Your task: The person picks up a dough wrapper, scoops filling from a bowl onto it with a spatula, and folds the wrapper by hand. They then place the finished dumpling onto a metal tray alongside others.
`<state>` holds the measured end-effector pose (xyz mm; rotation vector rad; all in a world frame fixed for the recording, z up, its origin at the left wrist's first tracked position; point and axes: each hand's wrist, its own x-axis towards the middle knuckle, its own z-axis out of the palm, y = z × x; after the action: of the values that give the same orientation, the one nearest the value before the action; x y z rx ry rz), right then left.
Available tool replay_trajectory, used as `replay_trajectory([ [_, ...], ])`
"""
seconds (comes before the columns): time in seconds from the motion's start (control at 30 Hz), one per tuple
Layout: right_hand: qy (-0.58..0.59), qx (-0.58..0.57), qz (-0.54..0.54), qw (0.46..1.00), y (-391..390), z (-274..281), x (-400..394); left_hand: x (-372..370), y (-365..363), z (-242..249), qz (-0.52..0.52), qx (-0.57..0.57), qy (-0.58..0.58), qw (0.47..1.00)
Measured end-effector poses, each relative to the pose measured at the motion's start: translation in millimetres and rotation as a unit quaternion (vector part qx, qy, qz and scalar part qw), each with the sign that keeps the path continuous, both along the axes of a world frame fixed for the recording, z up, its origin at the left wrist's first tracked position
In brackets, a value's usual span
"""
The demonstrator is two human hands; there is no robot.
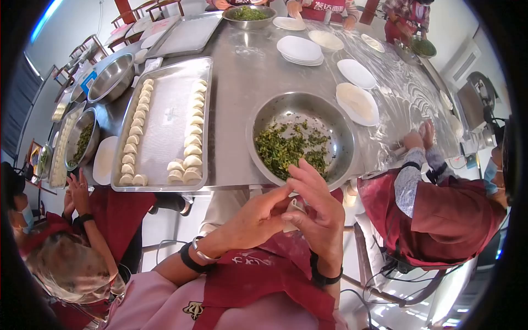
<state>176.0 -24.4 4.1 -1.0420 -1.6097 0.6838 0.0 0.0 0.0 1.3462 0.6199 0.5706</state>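
Observation:
Just in front of the table edge, my left hand (pixel 254 220) and my right hand (pixel 318 217) meet around a small white dumpling (pixel 296 205). Fingers of both hands press on its folded wrapper, and part of it is hidden behind them. Right behind my hands stands a steel bowl (pixel 342 132) holding chopped green filling (pixel 286 146). To the left lies a metal tray (pixel 165 110) with a row of shaped dumplings (pixel 133 139) along its left side and another row (pixel 193 137) along its right.
White plates (pixel 300 48) are stacked mid-table, and a plate of wrappers (pixel 356 102) lies right of the bowl. A co-worker's hands (pixel 421 136) are over the floured right side. Another co-worker's hands (pixel 77 192) are at left. More bowls (pixel 111 80) and a tray (pixel 187 36) stand farther off.

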Motion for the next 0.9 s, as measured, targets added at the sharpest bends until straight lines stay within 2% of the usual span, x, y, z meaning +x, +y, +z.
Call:
replay_trajectory([
  [0.07,0.002,0.008,0.01,1.0,0.2,1.8,-2.2,-1.5,-0.9,1.5,-0.015,-0.002,-0.002,1.0],
  [0.27,0.083,0.034,0.01,0.996,-7.2,-9.4,-4.4,6.6,-15.8,10.3,0.066,-0.032,-0.073,0.995],
  [0.37,0.044,0.075,0.002,0.996,-3.3,-12.4,-2.5,7.9,-14.7,10.6,0.082,-0.011,-0.067,0.994],
  [0.47,0.099,0.033,-0.001,0.995,-6.1,-9.8,-6.9,5.4,-12.2,4.2,0.066,-0.011,-0.066,0.996],
  [0.57,0.185,0.0,-0.059,0.981,-10.5,0.2,-17.9,7.3,-16.1,5.8,0.1,0.004,-0.05,0.994],
  [0.77,0.057,0.068,-0.023,0.996,-8.8,-24.3,-0.6,12.4,-18.8,5.2,0.112,0.034,-0.062,0.991],
  [0.87,-0.008,0.061,-0.037,0.997,-7.4,-20.4,0.1,17.3,-15.7,-3.5,0.118,-0.04,-0.073,0.99],
  [0.9,0.05,0.043,-0.06,0.996,-8.5,-16.0,-5.0,19.1,-16.1,-3.1,0.128,-0.054,-0.093,0.986],
])
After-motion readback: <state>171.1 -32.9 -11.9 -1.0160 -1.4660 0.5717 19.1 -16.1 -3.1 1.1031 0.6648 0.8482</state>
